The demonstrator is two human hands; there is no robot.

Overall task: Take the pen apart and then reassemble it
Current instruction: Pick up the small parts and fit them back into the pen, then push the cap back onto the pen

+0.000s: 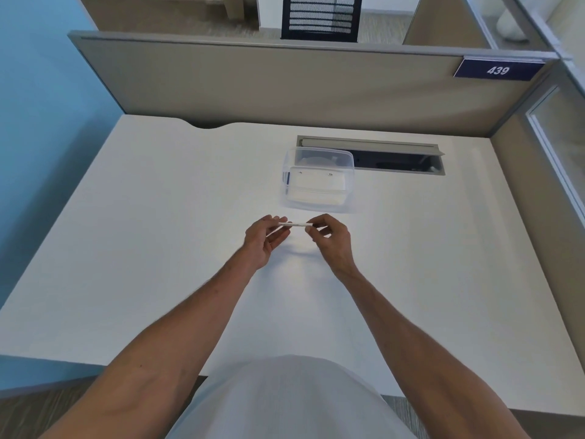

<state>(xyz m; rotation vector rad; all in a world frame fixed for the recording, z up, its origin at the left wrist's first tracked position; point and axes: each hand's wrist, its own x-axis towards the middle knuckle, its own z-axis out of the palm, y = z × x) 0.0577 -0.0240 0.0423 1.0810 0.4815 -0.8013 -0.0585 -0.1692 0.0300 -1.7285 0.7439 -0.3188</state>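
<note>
A slim white pen (pixel 296 224) is held level just above the white desk (pixel 158 248), stretched between both hands. My left hand (pixel 262 240) pinches its left end with thumb and fingertips. My right hand (pixel 330 237) pinches its right end the same way. Only the middle stretch of the pen shows; both ends are hidden by my fingers. Whether the pen is in one piece I cannot tell.
A clear plastic box (pixel 318 179) stands just beyond my hands, with a dark pen-like item against its left wall. Behind it an open cable hatch (pixel 395 160) is cut into the desk. A beige partition (pixel 285 83) closes the far edge.
</note>
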